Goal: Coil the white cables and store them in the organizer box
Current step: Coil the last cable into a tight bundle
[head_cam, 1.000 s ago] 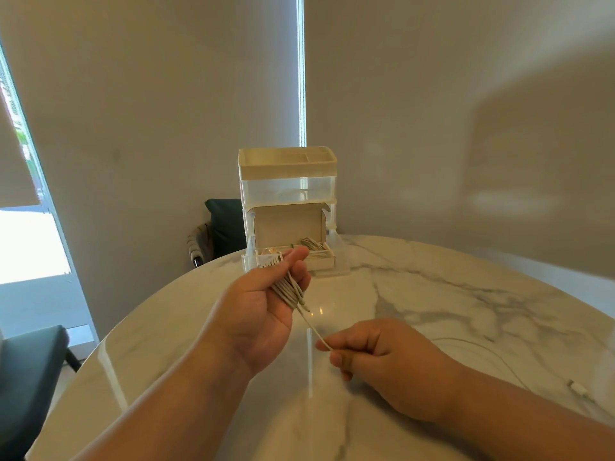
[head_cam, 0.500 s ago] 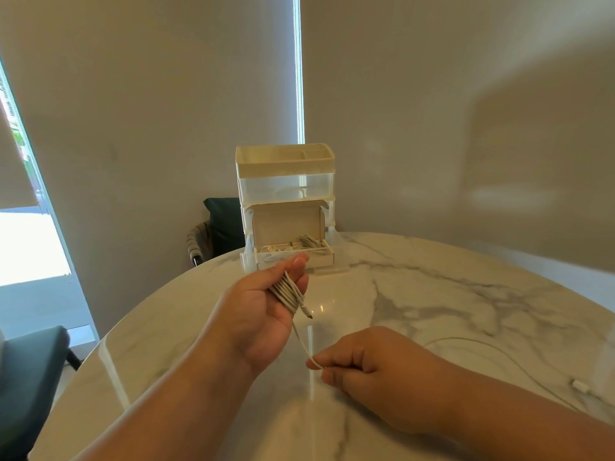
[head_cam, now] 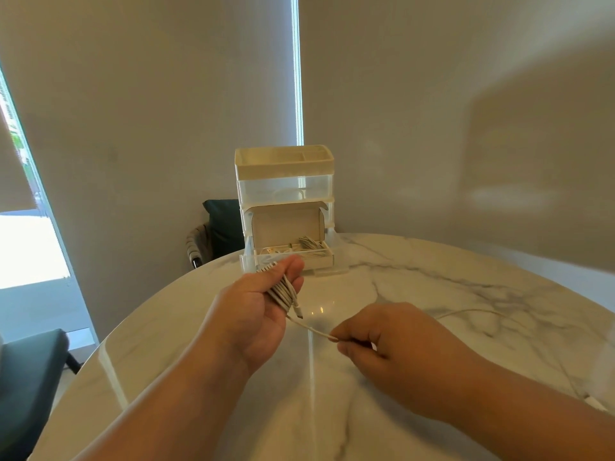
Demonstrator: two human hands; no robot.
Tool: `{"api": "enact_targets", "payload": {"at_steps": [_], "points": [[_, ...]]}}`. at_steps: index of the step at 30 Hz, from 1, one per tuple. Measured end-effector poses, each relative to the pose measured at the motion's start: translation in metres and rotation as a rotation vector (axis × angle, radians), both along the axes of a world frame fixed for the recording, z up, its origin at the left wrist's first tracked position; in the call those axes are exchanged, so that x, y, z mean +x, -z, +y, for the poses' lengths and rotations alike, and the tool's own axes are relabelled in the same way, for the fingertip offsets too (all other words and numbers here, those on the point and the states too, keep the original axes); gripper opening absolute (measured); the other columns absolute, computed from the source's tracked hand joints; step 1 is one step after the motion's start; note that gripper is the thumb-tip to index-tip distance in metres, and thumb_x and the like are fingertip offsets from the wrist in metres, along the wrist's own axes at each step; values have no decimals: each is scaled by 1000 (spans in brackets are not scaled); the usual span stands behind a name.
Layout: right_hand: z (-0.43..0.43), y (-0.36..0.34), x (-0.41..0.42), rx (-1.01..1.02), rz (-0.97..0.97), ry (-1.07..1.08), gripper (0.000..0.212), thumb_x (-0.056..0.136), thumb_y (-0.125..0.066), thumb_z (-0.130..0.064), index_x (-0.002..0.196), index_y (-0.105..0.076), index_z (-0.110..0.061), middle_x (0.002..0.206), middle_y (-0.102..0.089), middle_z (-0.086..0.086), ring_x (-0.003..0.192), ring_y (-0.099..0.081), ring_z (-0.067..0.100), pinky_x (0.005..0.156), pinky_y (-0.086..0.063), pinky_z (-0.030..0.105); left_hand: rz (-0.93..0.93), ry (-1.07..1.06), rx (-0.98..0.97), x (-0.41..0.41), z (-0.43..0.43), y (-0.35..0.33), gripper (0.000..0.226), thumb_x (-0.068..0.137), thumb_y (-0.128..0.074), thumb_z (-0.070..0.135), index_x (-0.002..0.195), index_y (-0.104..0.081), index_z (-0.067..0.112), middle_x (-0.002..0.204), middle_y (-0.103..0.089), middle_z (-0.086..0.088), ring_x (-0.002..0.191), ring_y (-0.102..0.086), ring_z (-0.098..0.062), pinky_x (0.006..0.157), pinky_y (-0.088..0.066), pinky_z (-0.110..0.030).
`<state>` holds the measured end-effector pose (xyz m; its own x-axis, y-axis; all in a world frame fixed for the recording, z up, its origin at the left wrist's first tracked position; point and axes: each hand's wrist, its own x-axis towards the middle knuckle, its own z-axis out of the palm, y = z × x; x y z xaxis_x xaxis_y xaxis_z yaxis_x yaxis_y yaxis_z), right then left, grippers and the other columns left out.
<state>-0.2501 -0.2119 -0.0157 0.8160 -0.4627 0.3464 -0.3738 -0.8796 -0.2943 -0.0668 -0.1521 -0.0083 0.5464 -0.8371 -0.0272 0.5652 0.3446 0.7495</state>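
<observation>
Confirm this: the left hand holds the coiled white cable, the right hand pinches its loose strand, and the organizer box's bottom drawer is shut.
Not quite. The head view shows the bottom drawer of the organizer box open, with cables inside. The rest stands: the left hand holds the coiled white cable and the right hand pinches its loose strand.

Two bare forearms enter from the bottom edge of the head view. No sleeve shows on either arm up to the frame edge. Left hand [head_cam: 253, 311]: no ring, watch or band visible on the wrist or fingers. Right hand [head_cam: 396, 354]: likewise bare, no jewellery or glove seen. Nails look short; finer detail is too blurred to tell.
</observation>
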Motion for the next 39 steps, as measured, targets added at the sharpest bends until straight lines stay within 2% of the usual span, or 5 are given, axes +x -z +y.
{"api": "enact_targets", "payload": {"at_steps": [4,18,25,29,39], "points": [[2,-6,-4,-80,46,34,27,99,-47,-36,114,-65,-22,99,-66,-7,95,-57,11,84,-48,33,35,16,-17,0,1,-3,32,97,-48,2,127,-53,-8,99,-76,-17,87,-76,-19,77,-54,-31],[9,-1,-1,-135,-10,-49,25,99,-44,-40,105,-65,-27,88,-62,-10,89,-52,7,72,-42,20,25,-13,-32,2,1,-4,21,97,-49,2,115,-57,-5,99,-76,-17,90,-75,-21,82,-55,-32],[4,-2,0,-284,-32,-31,30,89,-41,-45,88,-69,-33,70,-61,-16,67,-54,6,65,-51,32,-808,18,210,-22,1,16,18,98,-54,6,109,-67,10,92,-76,5,82,-72,-7,67,-52,-13],[-4,-7,-6,-342,-42,-4,23,90,-47,-50,87,-68,-42,64,-53,-19,65,-45,1,67,-42,29,-1098,287,275,-34,4,15,26,82,-62,6,59,-64,17,56,-51,7,54,-45,-5,55,-37,-17],[-19,-13,-9,-280,-138,-51,26,89,-50,-44,80,-72,-34,62,-61,-14,64,-54,5,63,-48,31,-771,508,187,-36,10,18,29,80,-48,25,86,-70,6,88,-68,-19,77,-56,-25,82,-50,-46]]}}
